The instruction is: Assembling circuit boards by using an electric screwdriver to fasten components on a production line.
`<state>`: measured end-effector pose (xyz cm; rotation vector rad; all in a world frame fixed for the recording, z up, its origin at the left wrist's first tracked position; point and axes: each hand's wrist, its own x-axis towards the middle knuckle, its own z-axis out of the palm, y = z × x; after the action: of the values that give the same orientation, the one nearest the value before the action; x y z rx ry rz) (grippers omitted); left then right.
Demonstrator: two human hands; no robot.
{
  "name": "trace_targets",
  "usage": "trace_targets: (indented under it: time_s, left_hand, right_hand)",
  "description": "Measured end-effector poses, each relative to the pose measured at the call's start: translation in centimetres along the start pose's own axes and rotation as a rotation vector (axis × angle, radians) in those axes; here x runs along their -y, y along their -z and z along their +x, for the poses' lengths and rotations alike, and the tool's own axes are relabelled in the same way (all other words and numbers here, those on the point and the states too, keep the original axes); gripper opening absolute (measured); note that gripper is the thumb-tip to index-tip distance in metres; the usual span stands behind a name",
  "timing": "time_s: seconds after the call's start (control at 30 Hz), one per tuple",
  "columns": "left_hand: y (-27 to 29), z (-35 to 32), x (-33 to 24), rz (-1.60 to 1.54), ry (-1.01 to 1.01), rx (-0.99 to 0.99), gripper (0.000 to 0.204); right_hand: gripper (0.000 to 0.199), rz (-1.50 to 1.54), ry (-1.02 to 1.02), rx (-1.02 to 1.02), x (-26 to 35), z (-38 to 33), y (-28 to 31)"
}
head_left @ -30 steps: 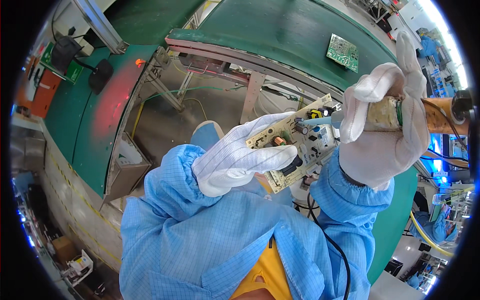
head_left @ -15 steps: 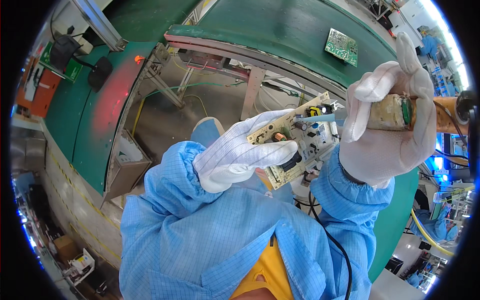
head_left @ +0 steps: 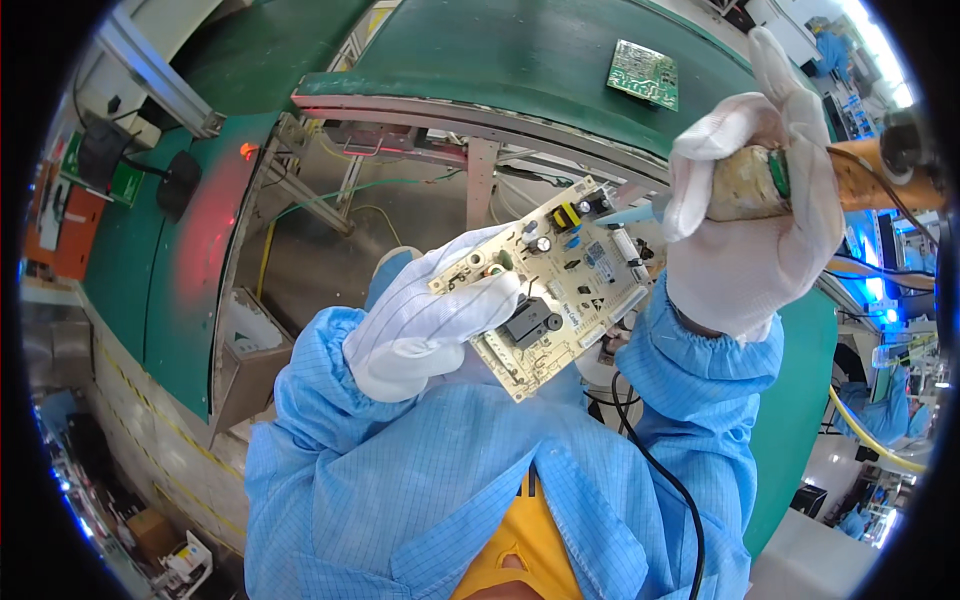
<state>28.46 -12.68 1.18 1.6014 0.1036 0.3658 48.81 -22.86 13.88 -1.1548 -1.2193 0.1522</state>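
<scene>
1. Circuit board (head_left: 553, 283), cream PCB w/ small parts (yellow block, black relay-like box, round caps), is held up in the air in front of the person's chest, component side facing the head cam, tilted diagonally. Probably angled so the face can be inspected.
2. Left hand (head_left: 425, 325), white glove, is closed on the board's left edge: thumb over the top face, fingers behind. The edge grip leaves most of the parts uncovered.
3. Right hand (head_left: 755, 225), also gloved, is wrapped tight around a worn, tan-handled tool (head_left: 800, 180), w/ the index finger sticking up free. The tool's pale tip (head_left: 630, 215) points at the board's upper right corner, just beside it; contact can't be told.
4. A black cable (head_left: 660, 480) runs down over the blue smock sleeves (head_left: 400, 480).
5. Beyond: green conveyor belt (head_left: 520, 50) w/ a second, green PCB (head_left: 643, 73) lying on it, well apart. A metal frame (head_left: 470, 125) w/ wires sits under the belt edge; a red light (head_left: 245, 152) shows at left.
</scene>
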Motion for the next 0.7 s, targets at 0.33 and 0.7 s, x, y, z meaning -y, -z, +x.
trace_targets:
  time_s: [0.33, 0.7]
  left_hand:
    - [-1.3, 0.6, -2.8, -0.058, 0.161, -0.106, 0.052]
    - [-1.1, 0.8, -2.0, -0.272, 0.221, -0.133, 0.058]
  right_hand:
    - [0.055, 0.019, -0.039, -0.162, -0.3, -0.8, -1.2]
    - [0.053, 0.097, 0.288, 0.102, -3.6, 0.2, 2.1]
